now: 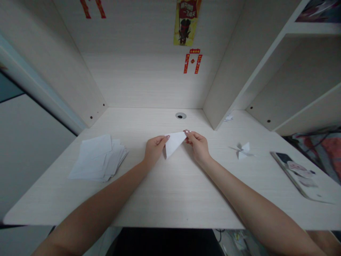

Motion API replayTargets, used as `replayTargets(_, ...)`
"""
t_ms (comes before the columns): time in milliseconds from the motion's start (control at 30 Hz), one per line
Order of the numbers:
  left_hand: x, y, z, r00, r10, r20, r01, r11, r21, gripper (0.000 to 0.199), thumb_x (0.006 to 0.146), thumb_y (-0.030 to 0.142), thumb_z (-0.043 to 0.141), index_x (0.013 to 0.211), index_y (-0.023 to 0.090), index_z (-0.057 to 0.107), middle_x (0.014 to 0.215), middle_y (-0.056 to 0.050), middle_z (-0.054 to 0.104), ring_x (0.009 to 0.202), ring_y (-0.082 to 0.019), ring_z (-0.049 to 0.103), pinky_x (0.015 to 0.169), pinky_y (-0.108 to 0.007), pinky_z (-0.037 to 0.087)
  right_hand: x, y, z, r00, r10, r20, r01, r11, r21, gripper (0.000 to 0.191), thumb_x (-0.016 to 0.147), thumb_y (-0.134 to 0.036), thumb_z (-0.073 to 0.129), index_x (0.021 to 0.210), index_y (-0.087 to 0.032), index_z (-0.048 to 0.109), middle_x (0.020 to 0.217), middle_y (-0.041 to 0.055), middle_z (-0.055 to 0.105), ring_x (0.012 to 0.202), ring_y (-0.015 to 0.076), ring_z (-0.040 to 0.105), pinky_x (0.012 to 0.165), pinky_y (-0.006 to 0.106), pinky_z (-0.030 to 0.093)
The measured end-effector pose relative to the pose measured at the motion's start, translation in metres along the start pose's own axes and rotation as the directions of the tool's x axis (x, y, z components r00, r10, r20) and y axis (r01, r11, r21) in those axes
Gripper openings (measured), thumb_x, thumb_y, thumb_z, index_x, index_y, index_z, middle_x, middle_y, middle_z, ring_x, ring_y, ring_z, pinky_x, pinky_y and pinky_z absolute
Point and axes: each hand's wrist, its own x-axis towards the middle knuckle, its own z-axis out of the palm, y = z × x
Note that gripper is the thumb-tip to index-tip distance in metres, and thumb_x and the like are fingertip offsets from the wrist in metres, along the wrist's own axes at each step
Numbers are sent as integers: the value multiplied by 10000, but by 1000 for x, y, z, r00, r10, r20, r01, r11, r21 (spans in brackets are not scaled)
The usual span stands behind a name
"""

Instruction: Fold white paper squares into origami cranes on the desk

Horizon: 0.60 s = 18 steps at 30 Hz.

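A small white sheet of paper (174, 143), folded into a triangle, is held between my two hands above the middle of the desk. My left hand (155, 149) pinches its left corner, thumb on top. At the upper right corner, my right hand (197, 144) grips the paper between thumb and fingers. The triangle's lower point hangs toward me, near the desktop. Parts of the fingers behind the paper are hidden.
A loose stack of white paper (93, 160) lies left. To the right are a folded paper crane (243, 150) and a flat pale case with a cartoon figure (301, 176). An upright panel (226, 81) and a cable hole (180, 116) are at the back.
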Motion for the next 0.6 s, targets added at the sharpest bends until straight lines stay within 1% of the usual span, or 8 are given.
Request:
replayTargets(200, 1, -4, 0, 1000, -6, 8, 6, 1000, -2, 365, 762, 493, 548, 678, 151, 639, 578, 23, 521, 563, -109, 448, 526, -212, 311, 0, 0, 0, 1000, 0, -4, 0, 1000, 31, 247, 649, -400, 719, 578, -177, 641, 582, -15, 537, 561, 103, 451, 533, 245, 348)
replayTargets(433, 1, 0, 0, 1000, -29, -1, 29, 999, -22, 360, 761, 489, 550, 668, 151, 630, 576, 22, 516, 563, -112, 449, 533, -213, 325, 1, 1, 0, 1000, 23, 2, -23, 999, 42, 263, 657, -439, 701, 678, -177, 695, 593, -4, 563, 556, 108, 456, 526, 252, 344)
replayTargets(600, 1, -3, 0, 1000, -18, 19, 19, 999, -32, 363, 772, 490, 536, 676, 151, 621, 585, 21, 504, 570, -111, 443, 536, -214, 317, 1, 2, 0, 1000, 11, -18, -11, 1000, 19, 268, 649, -443, 704, 664, -176, 692, 587, -4, 565, 547, 107, 455, 534, 257, 350)
